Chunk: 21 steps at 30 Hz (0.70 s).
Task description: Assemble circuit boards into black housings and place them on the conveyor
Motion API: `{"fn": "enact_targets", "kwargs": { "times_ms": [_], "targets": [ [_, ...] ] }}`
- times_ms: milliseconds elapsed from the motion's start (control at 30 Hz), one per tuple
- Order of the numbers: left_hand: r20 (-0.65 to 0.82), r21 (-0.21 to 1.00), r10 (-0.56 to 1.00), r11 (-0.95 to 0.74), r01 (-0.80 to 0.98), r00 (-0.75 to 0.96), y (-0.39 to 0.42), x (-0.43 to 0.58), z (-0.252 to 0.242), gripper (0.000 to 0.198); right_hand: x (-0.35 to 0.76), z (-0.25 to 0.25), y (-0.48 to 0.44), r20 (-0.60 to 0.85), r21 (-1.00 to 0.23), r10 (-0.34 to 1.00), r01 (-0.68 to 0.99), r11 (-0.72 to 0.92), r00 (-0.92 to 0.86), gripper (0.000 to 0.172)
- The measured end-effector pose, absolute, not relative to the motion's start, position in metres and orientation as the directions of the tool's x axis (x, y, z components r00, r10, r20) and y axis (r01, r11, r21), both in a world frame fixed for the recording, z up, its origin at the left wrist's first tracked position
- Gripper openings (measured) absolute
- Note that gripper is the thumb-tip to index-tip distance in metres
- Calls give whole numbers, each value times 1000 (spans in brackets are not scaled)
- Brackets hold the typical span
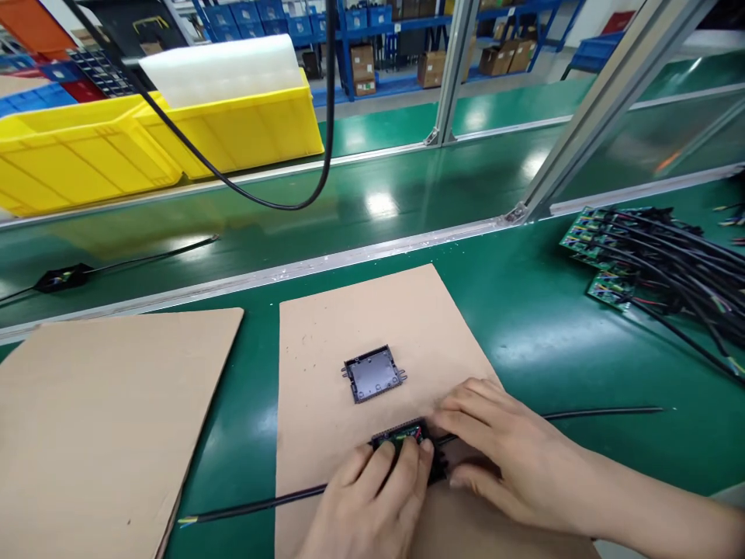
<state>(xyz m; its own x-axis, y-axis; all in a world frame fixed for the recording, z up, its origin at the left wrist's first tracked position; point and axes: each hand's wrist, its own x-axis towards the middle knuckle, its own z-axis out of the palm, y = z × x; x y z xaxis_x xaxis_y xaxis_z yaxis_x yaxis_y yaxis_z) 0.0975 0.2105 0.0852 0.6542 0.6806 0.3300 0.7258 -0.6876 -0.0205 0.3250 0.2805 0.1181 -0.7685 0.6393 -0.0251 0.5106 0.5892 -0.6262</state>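
A black plastic case (pixel 401 425) holding a green circuit board with coloured wires lies at the near part of a cardboard sheet (pixel 326 388). Pressed on its board and near side are the bent fingers of my left hand (pixel 378 497), which hide much of it. My right hand (pixel 494 442) grips the case's right end, where a black cable (pixel 605 412) comes out; its fingertips are partly hidden. Another black cable (pixel 244 508) runs out to the left, with bare coloured wire ends. Just beyond the case lies a black cover (pixel 375 374), its inside facing up.
At the right is a pile of circuit boards with black cables (pixel 657 264). Stacked cardboard (pixel 110 411) lies at the left. A metal rail (pixel 361 255) crosses behind; beyond it are a finished-looking cabled unit (pixel 64 277), yellow bins (pixel 233 140) and a hanging black cable (pixel 279 206).
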Motion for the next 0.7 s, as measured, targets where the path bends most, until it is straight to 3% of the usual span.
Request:
{"fn": "enact_targets", "kwargs": {
  "times_ms": [67, 200, 400, 533, 600, 700],
  "targets": [
    [279, -87, 682, -683, 725, 676, 208, 100, 85, 37, 327, 116, 279, -19, -617, 636, 509, 600, -772, 24],
    [218, -108, 712, -663, 741, 668, 209, 104, 85, 39, 324, 108, 279, 74, -581, 621, 472, 663, -780, 30],
    [309, 199, 769, -628, 752, 560, 215, 84, 102, 45, 328, 102, 279, 65, -564, 624, 487, 667, -779, 27],
    [230, 275, 896, -433, 858, 379, 210, 53, 119, 53, 330, 100, 281, 118, -551, 636, 483, 681, -762, 21],
    [187, 295, 926, -373, 880, 329, 205, 43, 116, 47, 329, 98, 281, 136, -544, 633, 476, 690, -762, 21],
    [140, 351, 937, -349, 869, 320, 197, 36, 102, 20, 327, 92, 276, 139, -515, 613, 472, 715, -777, 26]
  ]
}}
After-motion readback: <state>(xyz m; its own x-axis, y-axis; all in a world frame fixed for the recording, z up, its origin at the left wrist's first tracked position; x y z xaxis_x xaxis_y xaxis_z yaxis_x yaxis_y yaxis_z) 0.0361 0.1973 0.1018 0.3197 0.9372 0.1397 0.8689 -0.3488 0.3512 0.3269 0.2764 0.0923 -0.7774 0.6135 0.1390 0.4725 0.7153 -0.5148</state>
